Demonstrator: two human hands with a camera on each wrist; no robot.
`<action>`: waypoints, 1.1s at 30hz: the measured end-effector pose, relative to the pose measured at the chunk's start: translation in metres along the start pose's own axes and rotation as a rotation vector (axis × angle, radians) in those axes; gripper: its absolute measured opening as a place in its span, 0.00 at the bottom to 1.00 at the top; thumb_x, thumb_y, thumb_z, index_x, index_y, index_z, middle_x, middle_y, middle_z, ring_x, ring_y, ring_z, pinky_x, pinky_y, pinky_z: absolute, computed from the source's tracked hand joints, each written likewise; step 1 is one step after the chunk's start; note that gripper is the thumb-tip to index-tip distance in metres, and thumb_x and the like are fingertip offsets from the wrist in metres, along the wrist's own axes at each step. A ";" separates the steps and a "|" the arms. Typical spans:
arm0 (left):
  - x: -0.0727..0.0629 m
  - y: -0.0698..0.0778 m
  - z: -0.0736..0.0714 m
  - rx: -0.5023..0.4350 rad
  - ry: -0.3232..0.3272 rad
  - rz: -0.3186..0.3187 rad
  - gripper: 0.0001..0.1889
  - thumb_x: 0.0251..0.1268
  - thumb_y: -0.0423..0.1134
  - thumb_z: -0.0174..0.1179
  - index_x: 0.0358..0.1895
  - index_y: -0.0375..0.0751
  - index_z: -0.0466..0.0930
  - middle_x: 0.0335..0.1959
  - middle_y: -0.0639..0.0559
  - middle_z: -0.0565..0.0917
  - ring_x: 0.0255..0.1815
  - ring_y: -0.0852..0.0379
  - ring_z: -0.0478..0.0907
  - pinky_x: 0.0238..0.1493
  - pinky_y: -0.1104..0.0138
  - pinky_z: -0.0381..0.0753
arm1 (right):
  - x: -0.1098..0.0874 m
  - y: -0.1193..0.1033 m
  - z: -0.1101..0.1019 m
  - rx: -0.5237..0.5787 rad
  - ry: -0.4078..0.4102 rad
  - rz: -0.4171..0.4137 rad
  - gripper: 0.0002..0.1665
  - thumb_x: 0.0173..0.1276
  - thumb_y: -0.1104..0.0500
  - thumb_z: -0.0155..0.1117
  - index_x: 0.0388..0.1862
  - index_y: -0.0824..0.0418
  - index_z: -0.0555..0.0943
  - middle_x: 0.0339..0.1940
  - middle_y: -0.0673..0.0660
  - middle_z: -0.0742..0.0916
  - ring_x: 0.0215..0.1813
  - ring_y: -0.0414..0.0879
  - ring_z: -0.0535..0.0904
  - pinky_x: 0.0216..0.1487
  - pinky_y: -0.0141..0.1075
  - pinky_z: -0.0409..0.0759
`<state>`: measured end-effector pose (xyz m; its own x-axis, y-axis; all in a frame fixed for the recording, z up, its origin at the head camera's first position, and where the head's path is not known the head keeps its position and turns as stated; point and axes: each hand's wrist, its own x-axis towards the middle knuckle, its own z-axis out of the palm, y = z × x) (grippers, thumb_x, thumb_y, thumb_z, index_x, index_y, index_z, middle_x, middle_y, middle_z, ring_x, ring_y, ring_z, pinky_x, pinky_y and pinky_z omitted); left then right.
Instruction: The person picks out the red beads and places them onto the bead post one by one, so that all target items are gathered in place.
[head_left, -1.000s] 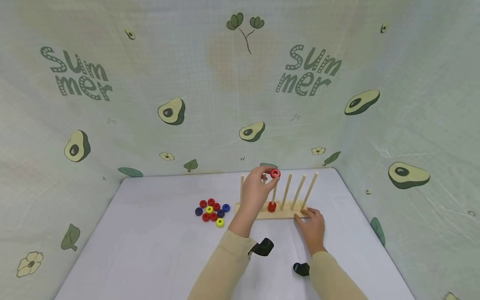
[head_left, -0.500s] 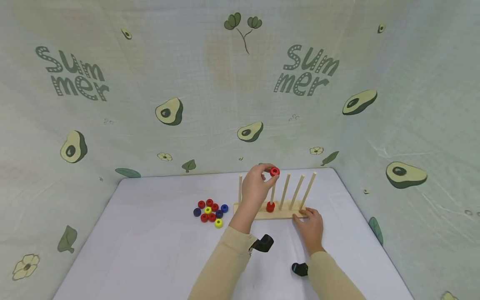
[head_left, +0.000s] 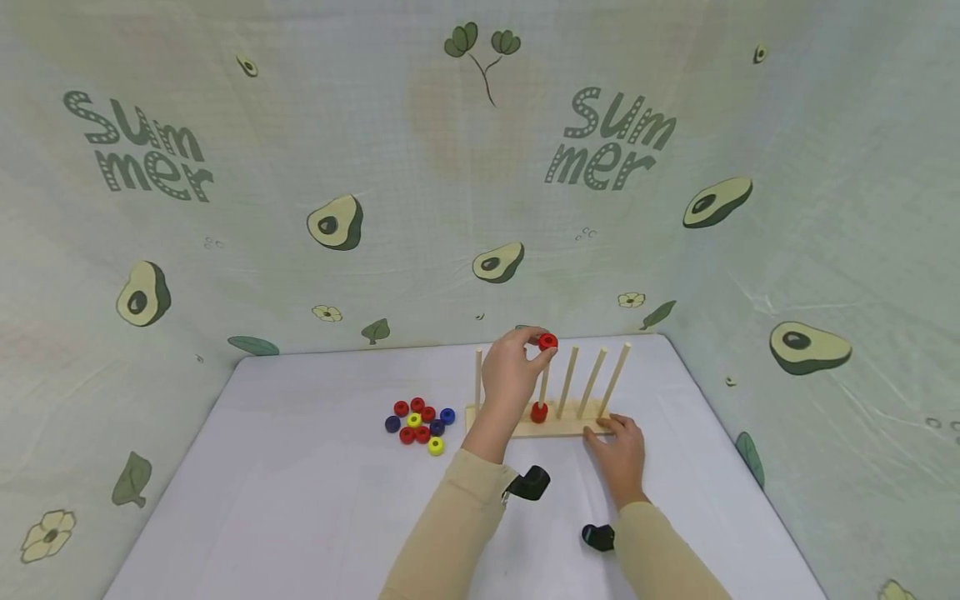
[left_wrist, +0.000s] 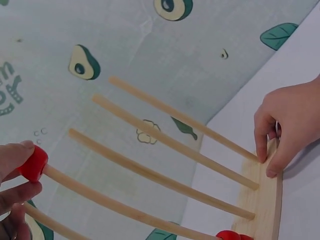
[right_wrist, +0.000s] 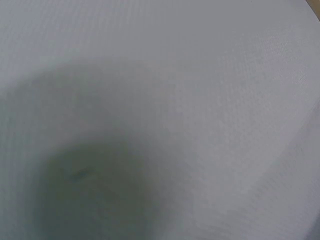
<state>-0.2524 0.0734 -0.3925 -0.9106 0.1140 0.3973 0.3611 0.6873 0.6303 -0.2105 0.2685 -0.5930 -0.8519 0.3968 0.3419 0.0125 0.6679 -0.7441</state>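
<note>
My left hand (head_left: 510, 377) pinches a red bead (head_left: 548, 341) between thumb and fingers, up at the tip of a wooden peg. The left wrist view shows this bead (left_wrist: 34, 163) in line with the peg, right at its end. Red beads (head_left: 539, 412) sit at the foot of the same peg. The pegs stand in a row on a pale wooden base (head_left: 562, 427). My right hand (head_left: 621, 450) holds the base's right end, thumb at the front edge and fingers on top. Part of the rack is hidden behind my left hand.
Left of the rack, several loose beads lie grouped on the white table (head_left: 300, 483): red, dark blue, blue (head_left: 447, 416) and yellow (head_left: 436, 447). A patterned cloth (head_left: 405, 167) with avocados hangs behind and at both sides. The right wrist view shows mostly pale, blurred cloth.
The held red bead has tilted, so its hole faces the head camera less than before. The head view has shifted slightly. My right hand stays on the base.
</note>
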 end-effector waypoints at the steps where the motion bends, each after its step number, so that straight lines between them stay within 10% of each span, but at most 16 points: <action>1: 0.000 0.000 0.001 0.007 0.003 -0.002 0.17 0.59 0.52 0.69 0.51 0.54 0.85 0.40 0.61 0.85 0.42 0.60 0.81 0.33 0.69 0.78 | 0.000 0.000 0.000 0.002 -0.001 -0.002 0.20 0.52 0.61 0.78 0.40 0.72 0.84 0.50 0.70 0.80 0.56 0.66 0.72 0.60 0.54 0.66; 33: -0.001 -0.002 0.007 0.137 -0.008 0.011 0.16 0.60 0.53 0.68 0.50 0.56 0.85 0.39 0.61 0.87 0.41 0.58 0.80 0.30 0.69 0.76 | 0.000 0.000 0.001 -0.001 0.005 -0.005 0.20 0.53 0.61 0.77 0.41 0.72 0.84 0.51 0.69 0.80 0.56 0.66 0.71 0.60 0.54 0.66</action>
<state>-0.2541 0.0765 -0.3988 -0.9086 0.1270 0.3979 0.3403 0.7775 0.5288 -0.2105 0.2682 -0.5938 -0.8492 0.3967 0.3485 0.0089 0.6707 -0.7417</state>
